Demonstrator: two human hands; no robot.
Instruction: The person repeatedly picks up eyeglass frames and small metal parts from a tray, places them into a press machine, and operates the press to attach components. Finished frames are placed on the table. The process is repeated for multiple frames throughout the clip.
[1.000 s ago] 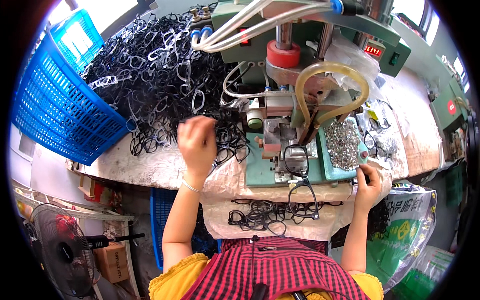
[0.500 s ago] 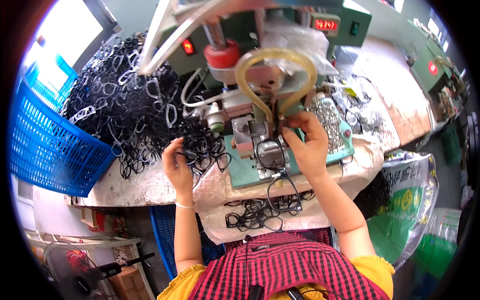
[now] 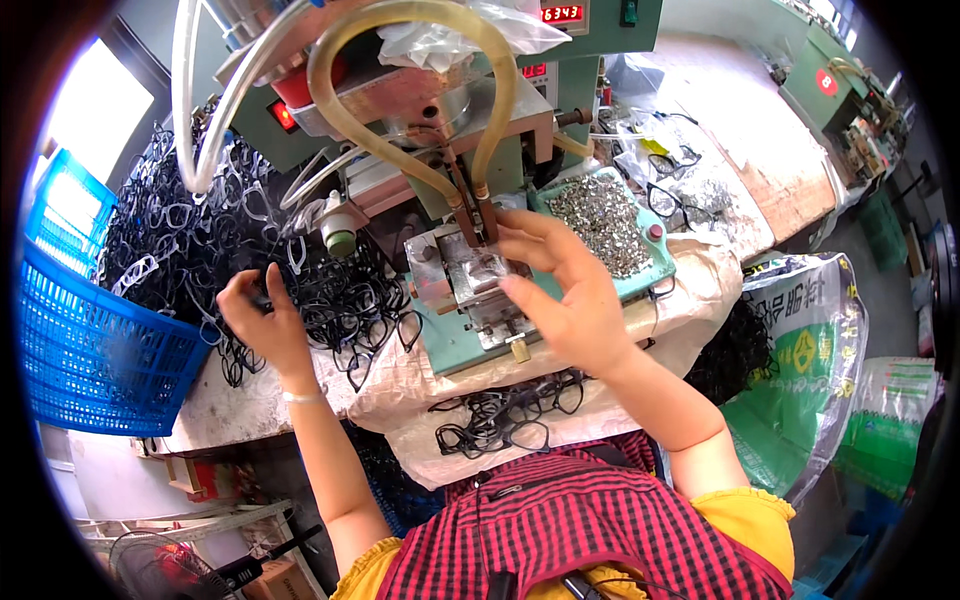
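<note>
Piled frames lie between the basket and the machine.

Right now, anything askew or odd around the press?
Blue plastic basket leans, not level, beside the eyeglass frames; crumpled translucent plastic film is bunched at the press behind its yellowish hose, an odd spot for it. Either may be deliberate.

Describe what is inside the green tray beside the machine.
A heap of small, shiny pieces fills much of the green tray; the floor beneath them is covered from view.

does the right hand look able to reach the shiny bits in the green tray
Likely yes: the right hand is close by, and the shiny bits lie uncovered in the green tray.
</note>
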